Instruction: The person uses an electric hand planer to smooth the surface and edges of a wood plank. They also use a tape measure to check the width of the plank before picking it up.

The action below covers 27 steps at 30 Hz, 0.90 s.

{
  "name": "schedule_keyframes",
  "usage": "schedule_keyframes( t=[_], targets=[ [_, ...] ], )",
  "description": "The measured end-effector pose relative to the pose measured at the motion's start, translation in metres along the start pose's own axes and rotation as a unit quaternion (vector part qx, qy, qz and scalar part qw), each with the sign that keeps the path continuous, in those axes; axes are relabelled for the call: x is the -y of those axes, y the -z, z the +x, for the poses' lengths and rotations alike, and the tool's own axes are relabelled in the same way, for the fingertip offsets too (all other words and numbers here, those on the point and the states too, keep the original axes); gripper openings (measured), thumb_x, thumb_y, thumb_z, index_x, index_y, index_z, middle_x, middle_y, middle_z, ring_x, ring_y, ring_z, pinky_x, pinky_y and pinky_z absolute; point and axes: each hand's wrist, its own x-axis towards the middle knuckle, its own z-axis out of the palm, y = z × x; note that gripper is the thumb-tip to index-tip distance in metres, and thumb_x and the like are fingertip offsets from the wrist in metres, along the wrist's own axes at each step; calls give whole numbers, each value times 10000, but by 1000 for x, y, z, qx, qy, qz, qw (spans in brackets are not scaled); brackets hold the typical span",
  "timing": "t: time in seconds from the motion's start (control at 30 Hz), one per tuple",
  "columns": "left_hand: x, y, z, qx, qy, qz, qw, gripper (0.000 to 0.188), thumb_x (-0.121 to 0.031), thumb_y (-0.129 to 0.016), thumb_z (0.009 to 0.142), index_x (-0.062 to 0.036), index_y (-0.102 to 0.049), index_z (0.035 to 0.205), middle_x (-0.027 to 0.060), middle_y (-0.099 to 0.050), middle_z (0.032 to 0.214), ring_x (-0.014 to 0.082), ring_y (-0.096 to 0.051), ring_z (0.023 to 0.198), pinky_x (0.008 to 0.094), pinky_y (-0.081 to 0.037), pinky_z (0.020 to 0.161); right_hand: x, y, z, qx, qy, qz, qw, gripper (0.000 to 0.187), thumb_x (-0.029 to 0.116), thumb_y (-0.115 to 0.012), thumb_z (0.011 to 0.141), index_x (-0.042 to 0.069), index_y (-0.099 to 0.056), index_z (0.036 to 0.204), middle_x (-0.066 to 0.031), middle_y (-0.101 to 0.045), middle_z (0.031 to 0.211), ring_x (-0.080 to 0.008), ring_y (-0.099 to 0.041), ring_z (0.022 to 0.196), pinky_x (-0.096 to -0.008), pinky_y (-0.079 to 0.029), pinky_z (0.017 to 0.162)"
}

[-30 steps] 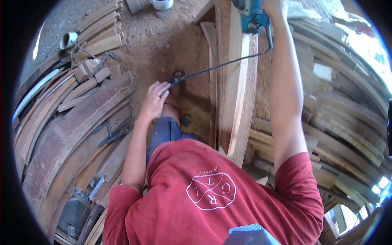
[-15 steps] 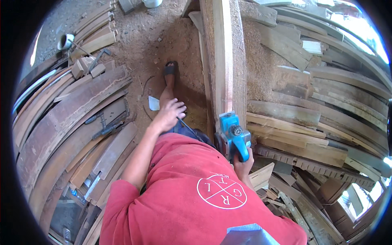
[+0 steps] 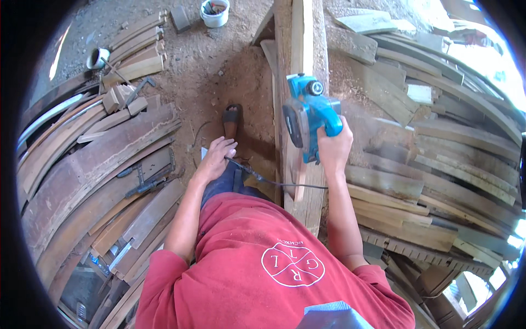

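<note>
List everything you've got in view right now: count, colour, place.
planer: 1, teal, centre
strip: 1, pale, under the planer
beam: 1, brown, under the strip
cord: 1, black, across the beam
left planks: many, brown and grey, stacked
right planks: many, brown and grey, piled
tool: 1, dark, on left planks
L-shaped piece: 1, grey, upper left
pail: 1, white, top centre, contents unclear
pot: 1, white, upper left, tipped
block: 1, grey, left of pail
shirt: 1, red, bottom centre
shorts: 1 pair, blue, above shirt
sandal: 1 visible, dark, on foot
left hand: 1, bare, holding cord
right hand: 1, bare, gripping planer
</note>
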Motion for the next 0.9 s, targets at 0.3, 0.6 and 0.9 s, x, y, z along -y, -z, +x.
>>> schedule_keyframes(
  t=[0.3,0.6,0.9],
  targets=[
    [9,41,69,13,54,-34,998,369,-222,-596,1063,-58,-660,1387,137,-590,1496,411,-415,1471,484,-370,1226,96,-47,170,-34,58,8,998,266,81,-691,812,25,-732,1069,-260,-746,939,-454,-732,957,-485,-558,852],
    [17,81,130,28,91,-21,995,410,-305,-509,1110,-51,-654,1397,117,-555,1541,384,-371,1506,472,-296,1270,156,-117,404,-80,81,-107,988,342,300,-785,771,-18,-791,897,-230,-756,797,-347,-769,808,-440,-601,812],
    [9,97,147,-27,55,-35,998,424,-334,-493,1121,-59,-657,1399,116,-550,1546,378,-360,1515,473,-284,1276,167,-135,543,-20,104,73,992,212,156,-694,794,-54,-718,781,-248,-703,694,-336,-701,581,-474,-543,537]
  ],
)
